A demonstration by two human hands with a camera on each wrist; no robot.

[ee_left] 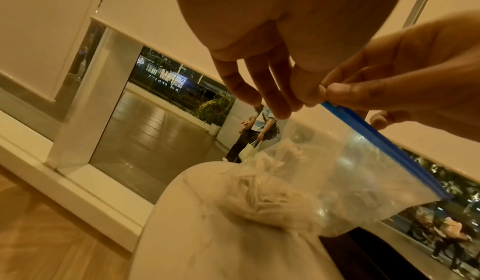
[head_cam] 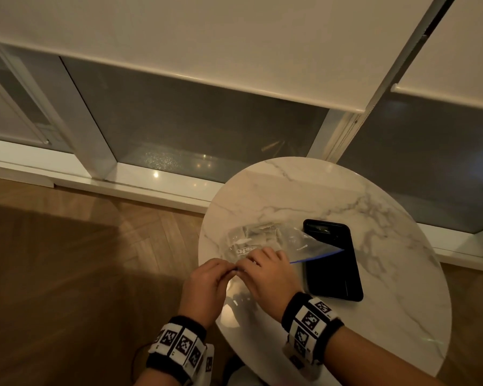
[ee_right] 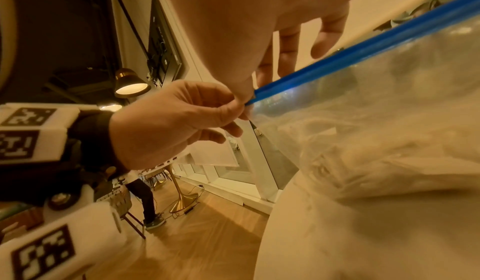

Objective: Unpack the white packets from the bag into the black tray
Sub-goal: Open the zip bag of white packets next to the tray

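A clear zip bag [head_cam: 279,240] with a blue seal strip [ee_left: 384,146] lies on the round marble table [head_cam: 346,196], one corner over the black tray [head_cam: 332,271]. Several white packets [ee_left: 259,198] are bunched inside the bag. My left hand [head_cam: 229,270] and right hand [head_cam: 244,267] meet at the bag's near-left corner, and each pinches the end of the blue strip between thumb and fingers. In the right wrist view the left hand [ee_right: 233,107] holds the strip's tip [ee_right: 253,97]. Nothing lies in the tray as far as it shows.
The small table's left and near edges are close to my hands, with wooden floor [head_cam: 81,260] below. A glass wall [head_cam: 207,129] stands behind the table. A person's legs [ee_right: 145,202] and a gold-based table [ee_right: 182,200] appear further off in the room.
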